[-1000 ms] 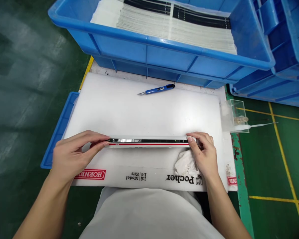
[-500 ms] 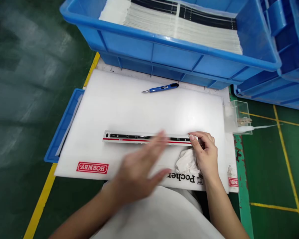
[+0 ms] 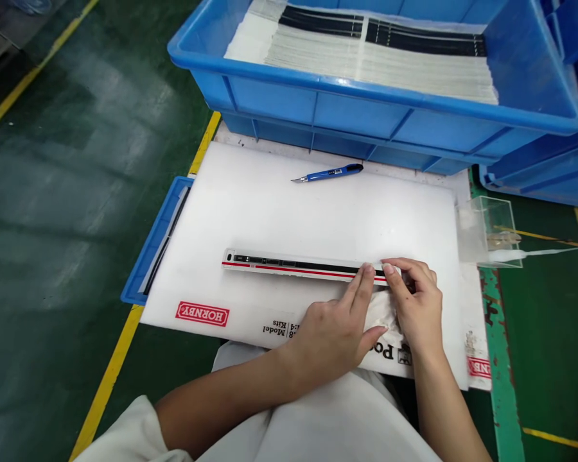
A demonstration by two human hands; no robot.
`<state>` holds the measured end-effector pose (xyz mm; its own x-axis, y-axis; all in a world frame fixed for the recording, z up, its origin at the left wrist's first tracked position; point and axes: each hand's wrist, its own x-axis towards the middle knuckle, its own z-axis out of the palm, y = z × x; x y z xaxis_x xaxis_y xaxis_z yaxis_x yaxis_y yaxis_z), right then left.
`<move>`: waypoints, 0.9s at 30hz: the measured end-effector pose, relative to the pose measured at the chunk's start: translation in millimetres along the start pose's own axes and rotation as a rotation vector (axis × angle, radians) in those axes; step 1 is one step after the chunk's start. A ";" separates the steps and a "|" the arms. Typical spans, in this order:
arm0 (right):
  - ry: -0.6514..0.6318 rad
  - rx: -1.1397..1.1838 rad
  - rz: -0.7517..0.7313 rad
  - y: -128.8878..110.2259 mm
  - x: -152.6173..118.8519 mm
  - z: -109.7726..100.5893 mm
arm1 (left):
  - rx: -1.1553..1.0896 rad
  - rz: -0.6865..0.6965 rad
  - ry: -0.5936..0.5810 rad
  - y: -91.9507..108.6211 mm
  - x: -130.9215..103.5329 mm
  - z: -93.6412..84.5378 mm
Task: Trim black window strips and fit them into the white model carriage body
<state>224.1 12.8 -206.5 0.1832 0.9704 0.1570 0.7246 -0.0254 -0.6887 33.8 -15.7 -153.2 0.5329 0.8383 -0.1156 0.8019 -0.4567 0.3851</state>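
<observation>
A long white model train coach side (image 3: 289, 265), with a black window band and a red stripe, lies across the white foam mat (image 3: 327, 218). My left hand (image 3: 337, 327) rests its outstretched fingertips on the strip, right of its middle. With thumb and fingers, my right hand (image 3: 417, 308) grips the strip's right end. Part of a crumpled white cloth (image 3: 383, 311) shows between my hands, just below the strip. Farther up the mat is a blue craft knife (image 3: 334, 172), its blade pointing left.
A large blue crate (image 3: 366, 122) holding stacked white parts with black bands stands behind the mat. At the left edge is a shallow blue tray (image 3: 147, 256). A clear box (image 3: 501, 224) with a white-handled tool sits at the right edge.
My left hand, blurred earlier over the strip, has come to rest on it farther right, beside my right hand. My right hand keeps its grip. The whole view has shifted.
</observation>
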 end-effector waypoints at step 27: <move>0.016 0.072 0.094 -8.1 -3.3 -2.9 | 0.071 -0.238 0.165 -38.3 -46.3 -16.0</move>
<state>219.6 9.1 -199.4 0.2593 0.9606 0.0997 0.6540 -0.0986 -0.7500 -25.9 -32.3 -147.9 0.2809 0.9588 -0.0425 0.9193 -0.2561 0.2989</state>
